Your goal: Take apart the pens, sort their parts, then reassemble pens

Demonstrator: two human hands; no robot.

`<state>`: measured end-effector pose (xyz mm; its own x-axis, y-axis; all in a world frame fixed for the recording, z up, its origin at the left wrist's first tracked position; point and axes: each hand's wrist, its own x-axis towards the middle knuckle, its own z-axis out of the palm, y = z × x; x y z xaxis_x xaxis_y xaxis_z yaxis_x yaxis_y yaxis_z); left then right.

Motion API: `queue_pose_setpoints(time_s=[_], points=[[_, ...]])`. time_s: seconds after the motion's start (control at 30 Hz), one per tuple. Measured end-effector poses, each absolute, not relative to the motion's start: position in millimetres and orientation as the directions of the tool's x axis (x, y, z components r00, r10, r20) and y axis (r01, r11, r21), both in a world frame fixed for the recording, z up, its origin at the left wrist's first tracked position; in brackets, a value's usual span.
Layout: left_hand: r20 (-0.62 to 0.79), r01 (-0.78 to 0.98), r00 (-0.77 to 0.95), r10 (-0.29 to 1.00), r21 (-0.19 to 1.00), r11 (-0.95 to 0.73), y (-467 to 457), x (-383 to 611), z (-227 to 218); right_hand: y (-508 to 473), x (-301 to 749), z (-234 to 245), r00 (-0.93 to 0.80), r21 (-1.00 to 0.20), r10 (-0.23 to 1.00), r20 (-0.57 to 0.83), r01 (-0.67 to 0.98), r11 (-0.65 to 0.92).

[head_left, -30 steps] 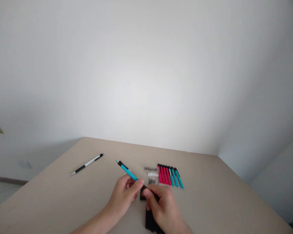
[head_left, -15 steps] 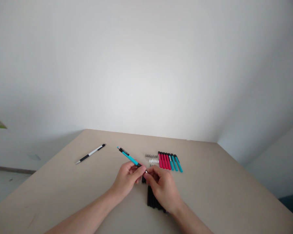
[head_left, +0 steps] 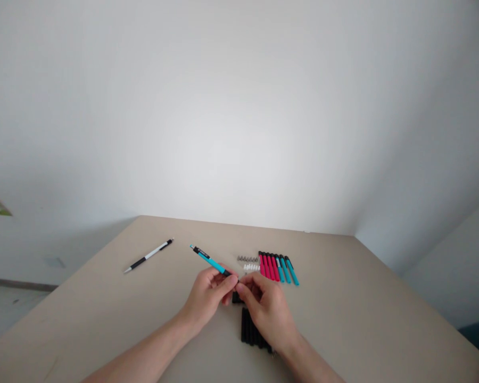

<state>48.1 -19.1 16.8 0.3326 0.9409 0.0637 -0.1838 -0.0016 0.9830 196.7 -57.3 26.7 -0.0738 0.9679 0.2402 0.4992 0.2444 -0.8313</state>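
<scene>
Head view: L hand (head_left: 209, 290) nearly closed, thumb + fingers pinched round lower, black part of blue pen (head_left: 211, 262). R hand (head_left: 265, 303) also pinched, thumb + index at pen's tip end; fit of tip n/v, fingers cover it. Pen held tilted above tabletop (head_left: 355, 298), left of barrel row (head_left: 273, 268). Small grey parts (head_left: 247, 259) + white parts (head_left: 251, 267) just left of row; black grips (head_left: 249, 327) on its near side, partly hidden by R hand. White pen (head_left: 151, 253) well left of row.

Risks (judged): weak fingertip pinch could drop tip, poss. rolling away; tip turned off-axis could cross-thread; R wrist sitting low could scatter black grips
</scene>
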Motion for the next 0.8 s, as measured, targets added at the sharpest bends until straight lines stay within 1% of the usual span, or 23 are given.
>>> queue_pose_setpoints(time_s=[0.2,0.33,0.43,0.5,0.6,0.7,0.8], points=[[0.01,-0.224,0.337,0.941,0.972,0.07,-19,50,18,-55,198,25,-0.045,-0.812,0.972,0.229,0.541,0.216],[0.012,-0.218,0.3,0.954,0.974,0.056,-18,50,17,-55,197,26,-0.014,-0.842,0.977,0.211,0.505,0.189],[0.001,-0.213,0.312,0.95,0.975,0.069,-18,50,16,-55,197,27,0.027,-0.861,0.976,0.214,0.477,0.175],[-0.006,-0.214,0.331,0.944,0.973,0.081,-19,50,16,-54,198,27,0.045,-0.885,0.975,0.217,0.43,0.177],[0.0,-0.231,0.355,0.935,0.969,0.088,-20,50,16,-52,197,25,0.047,-0.938,0.976,0.212,0.291,0.189],[-0.001,-0.265,0.365,0.931,0.959,0.105,-20,50,17,-51,195,20,0.083,-0.969,0.977,0.197,0.171,0.18],[-0.037,-0.33,0.306,0.951,0.933,0.142,-17,49,19,-51,194,17,0.124,-0.967,0.968,0.216,0.161,0.195]])
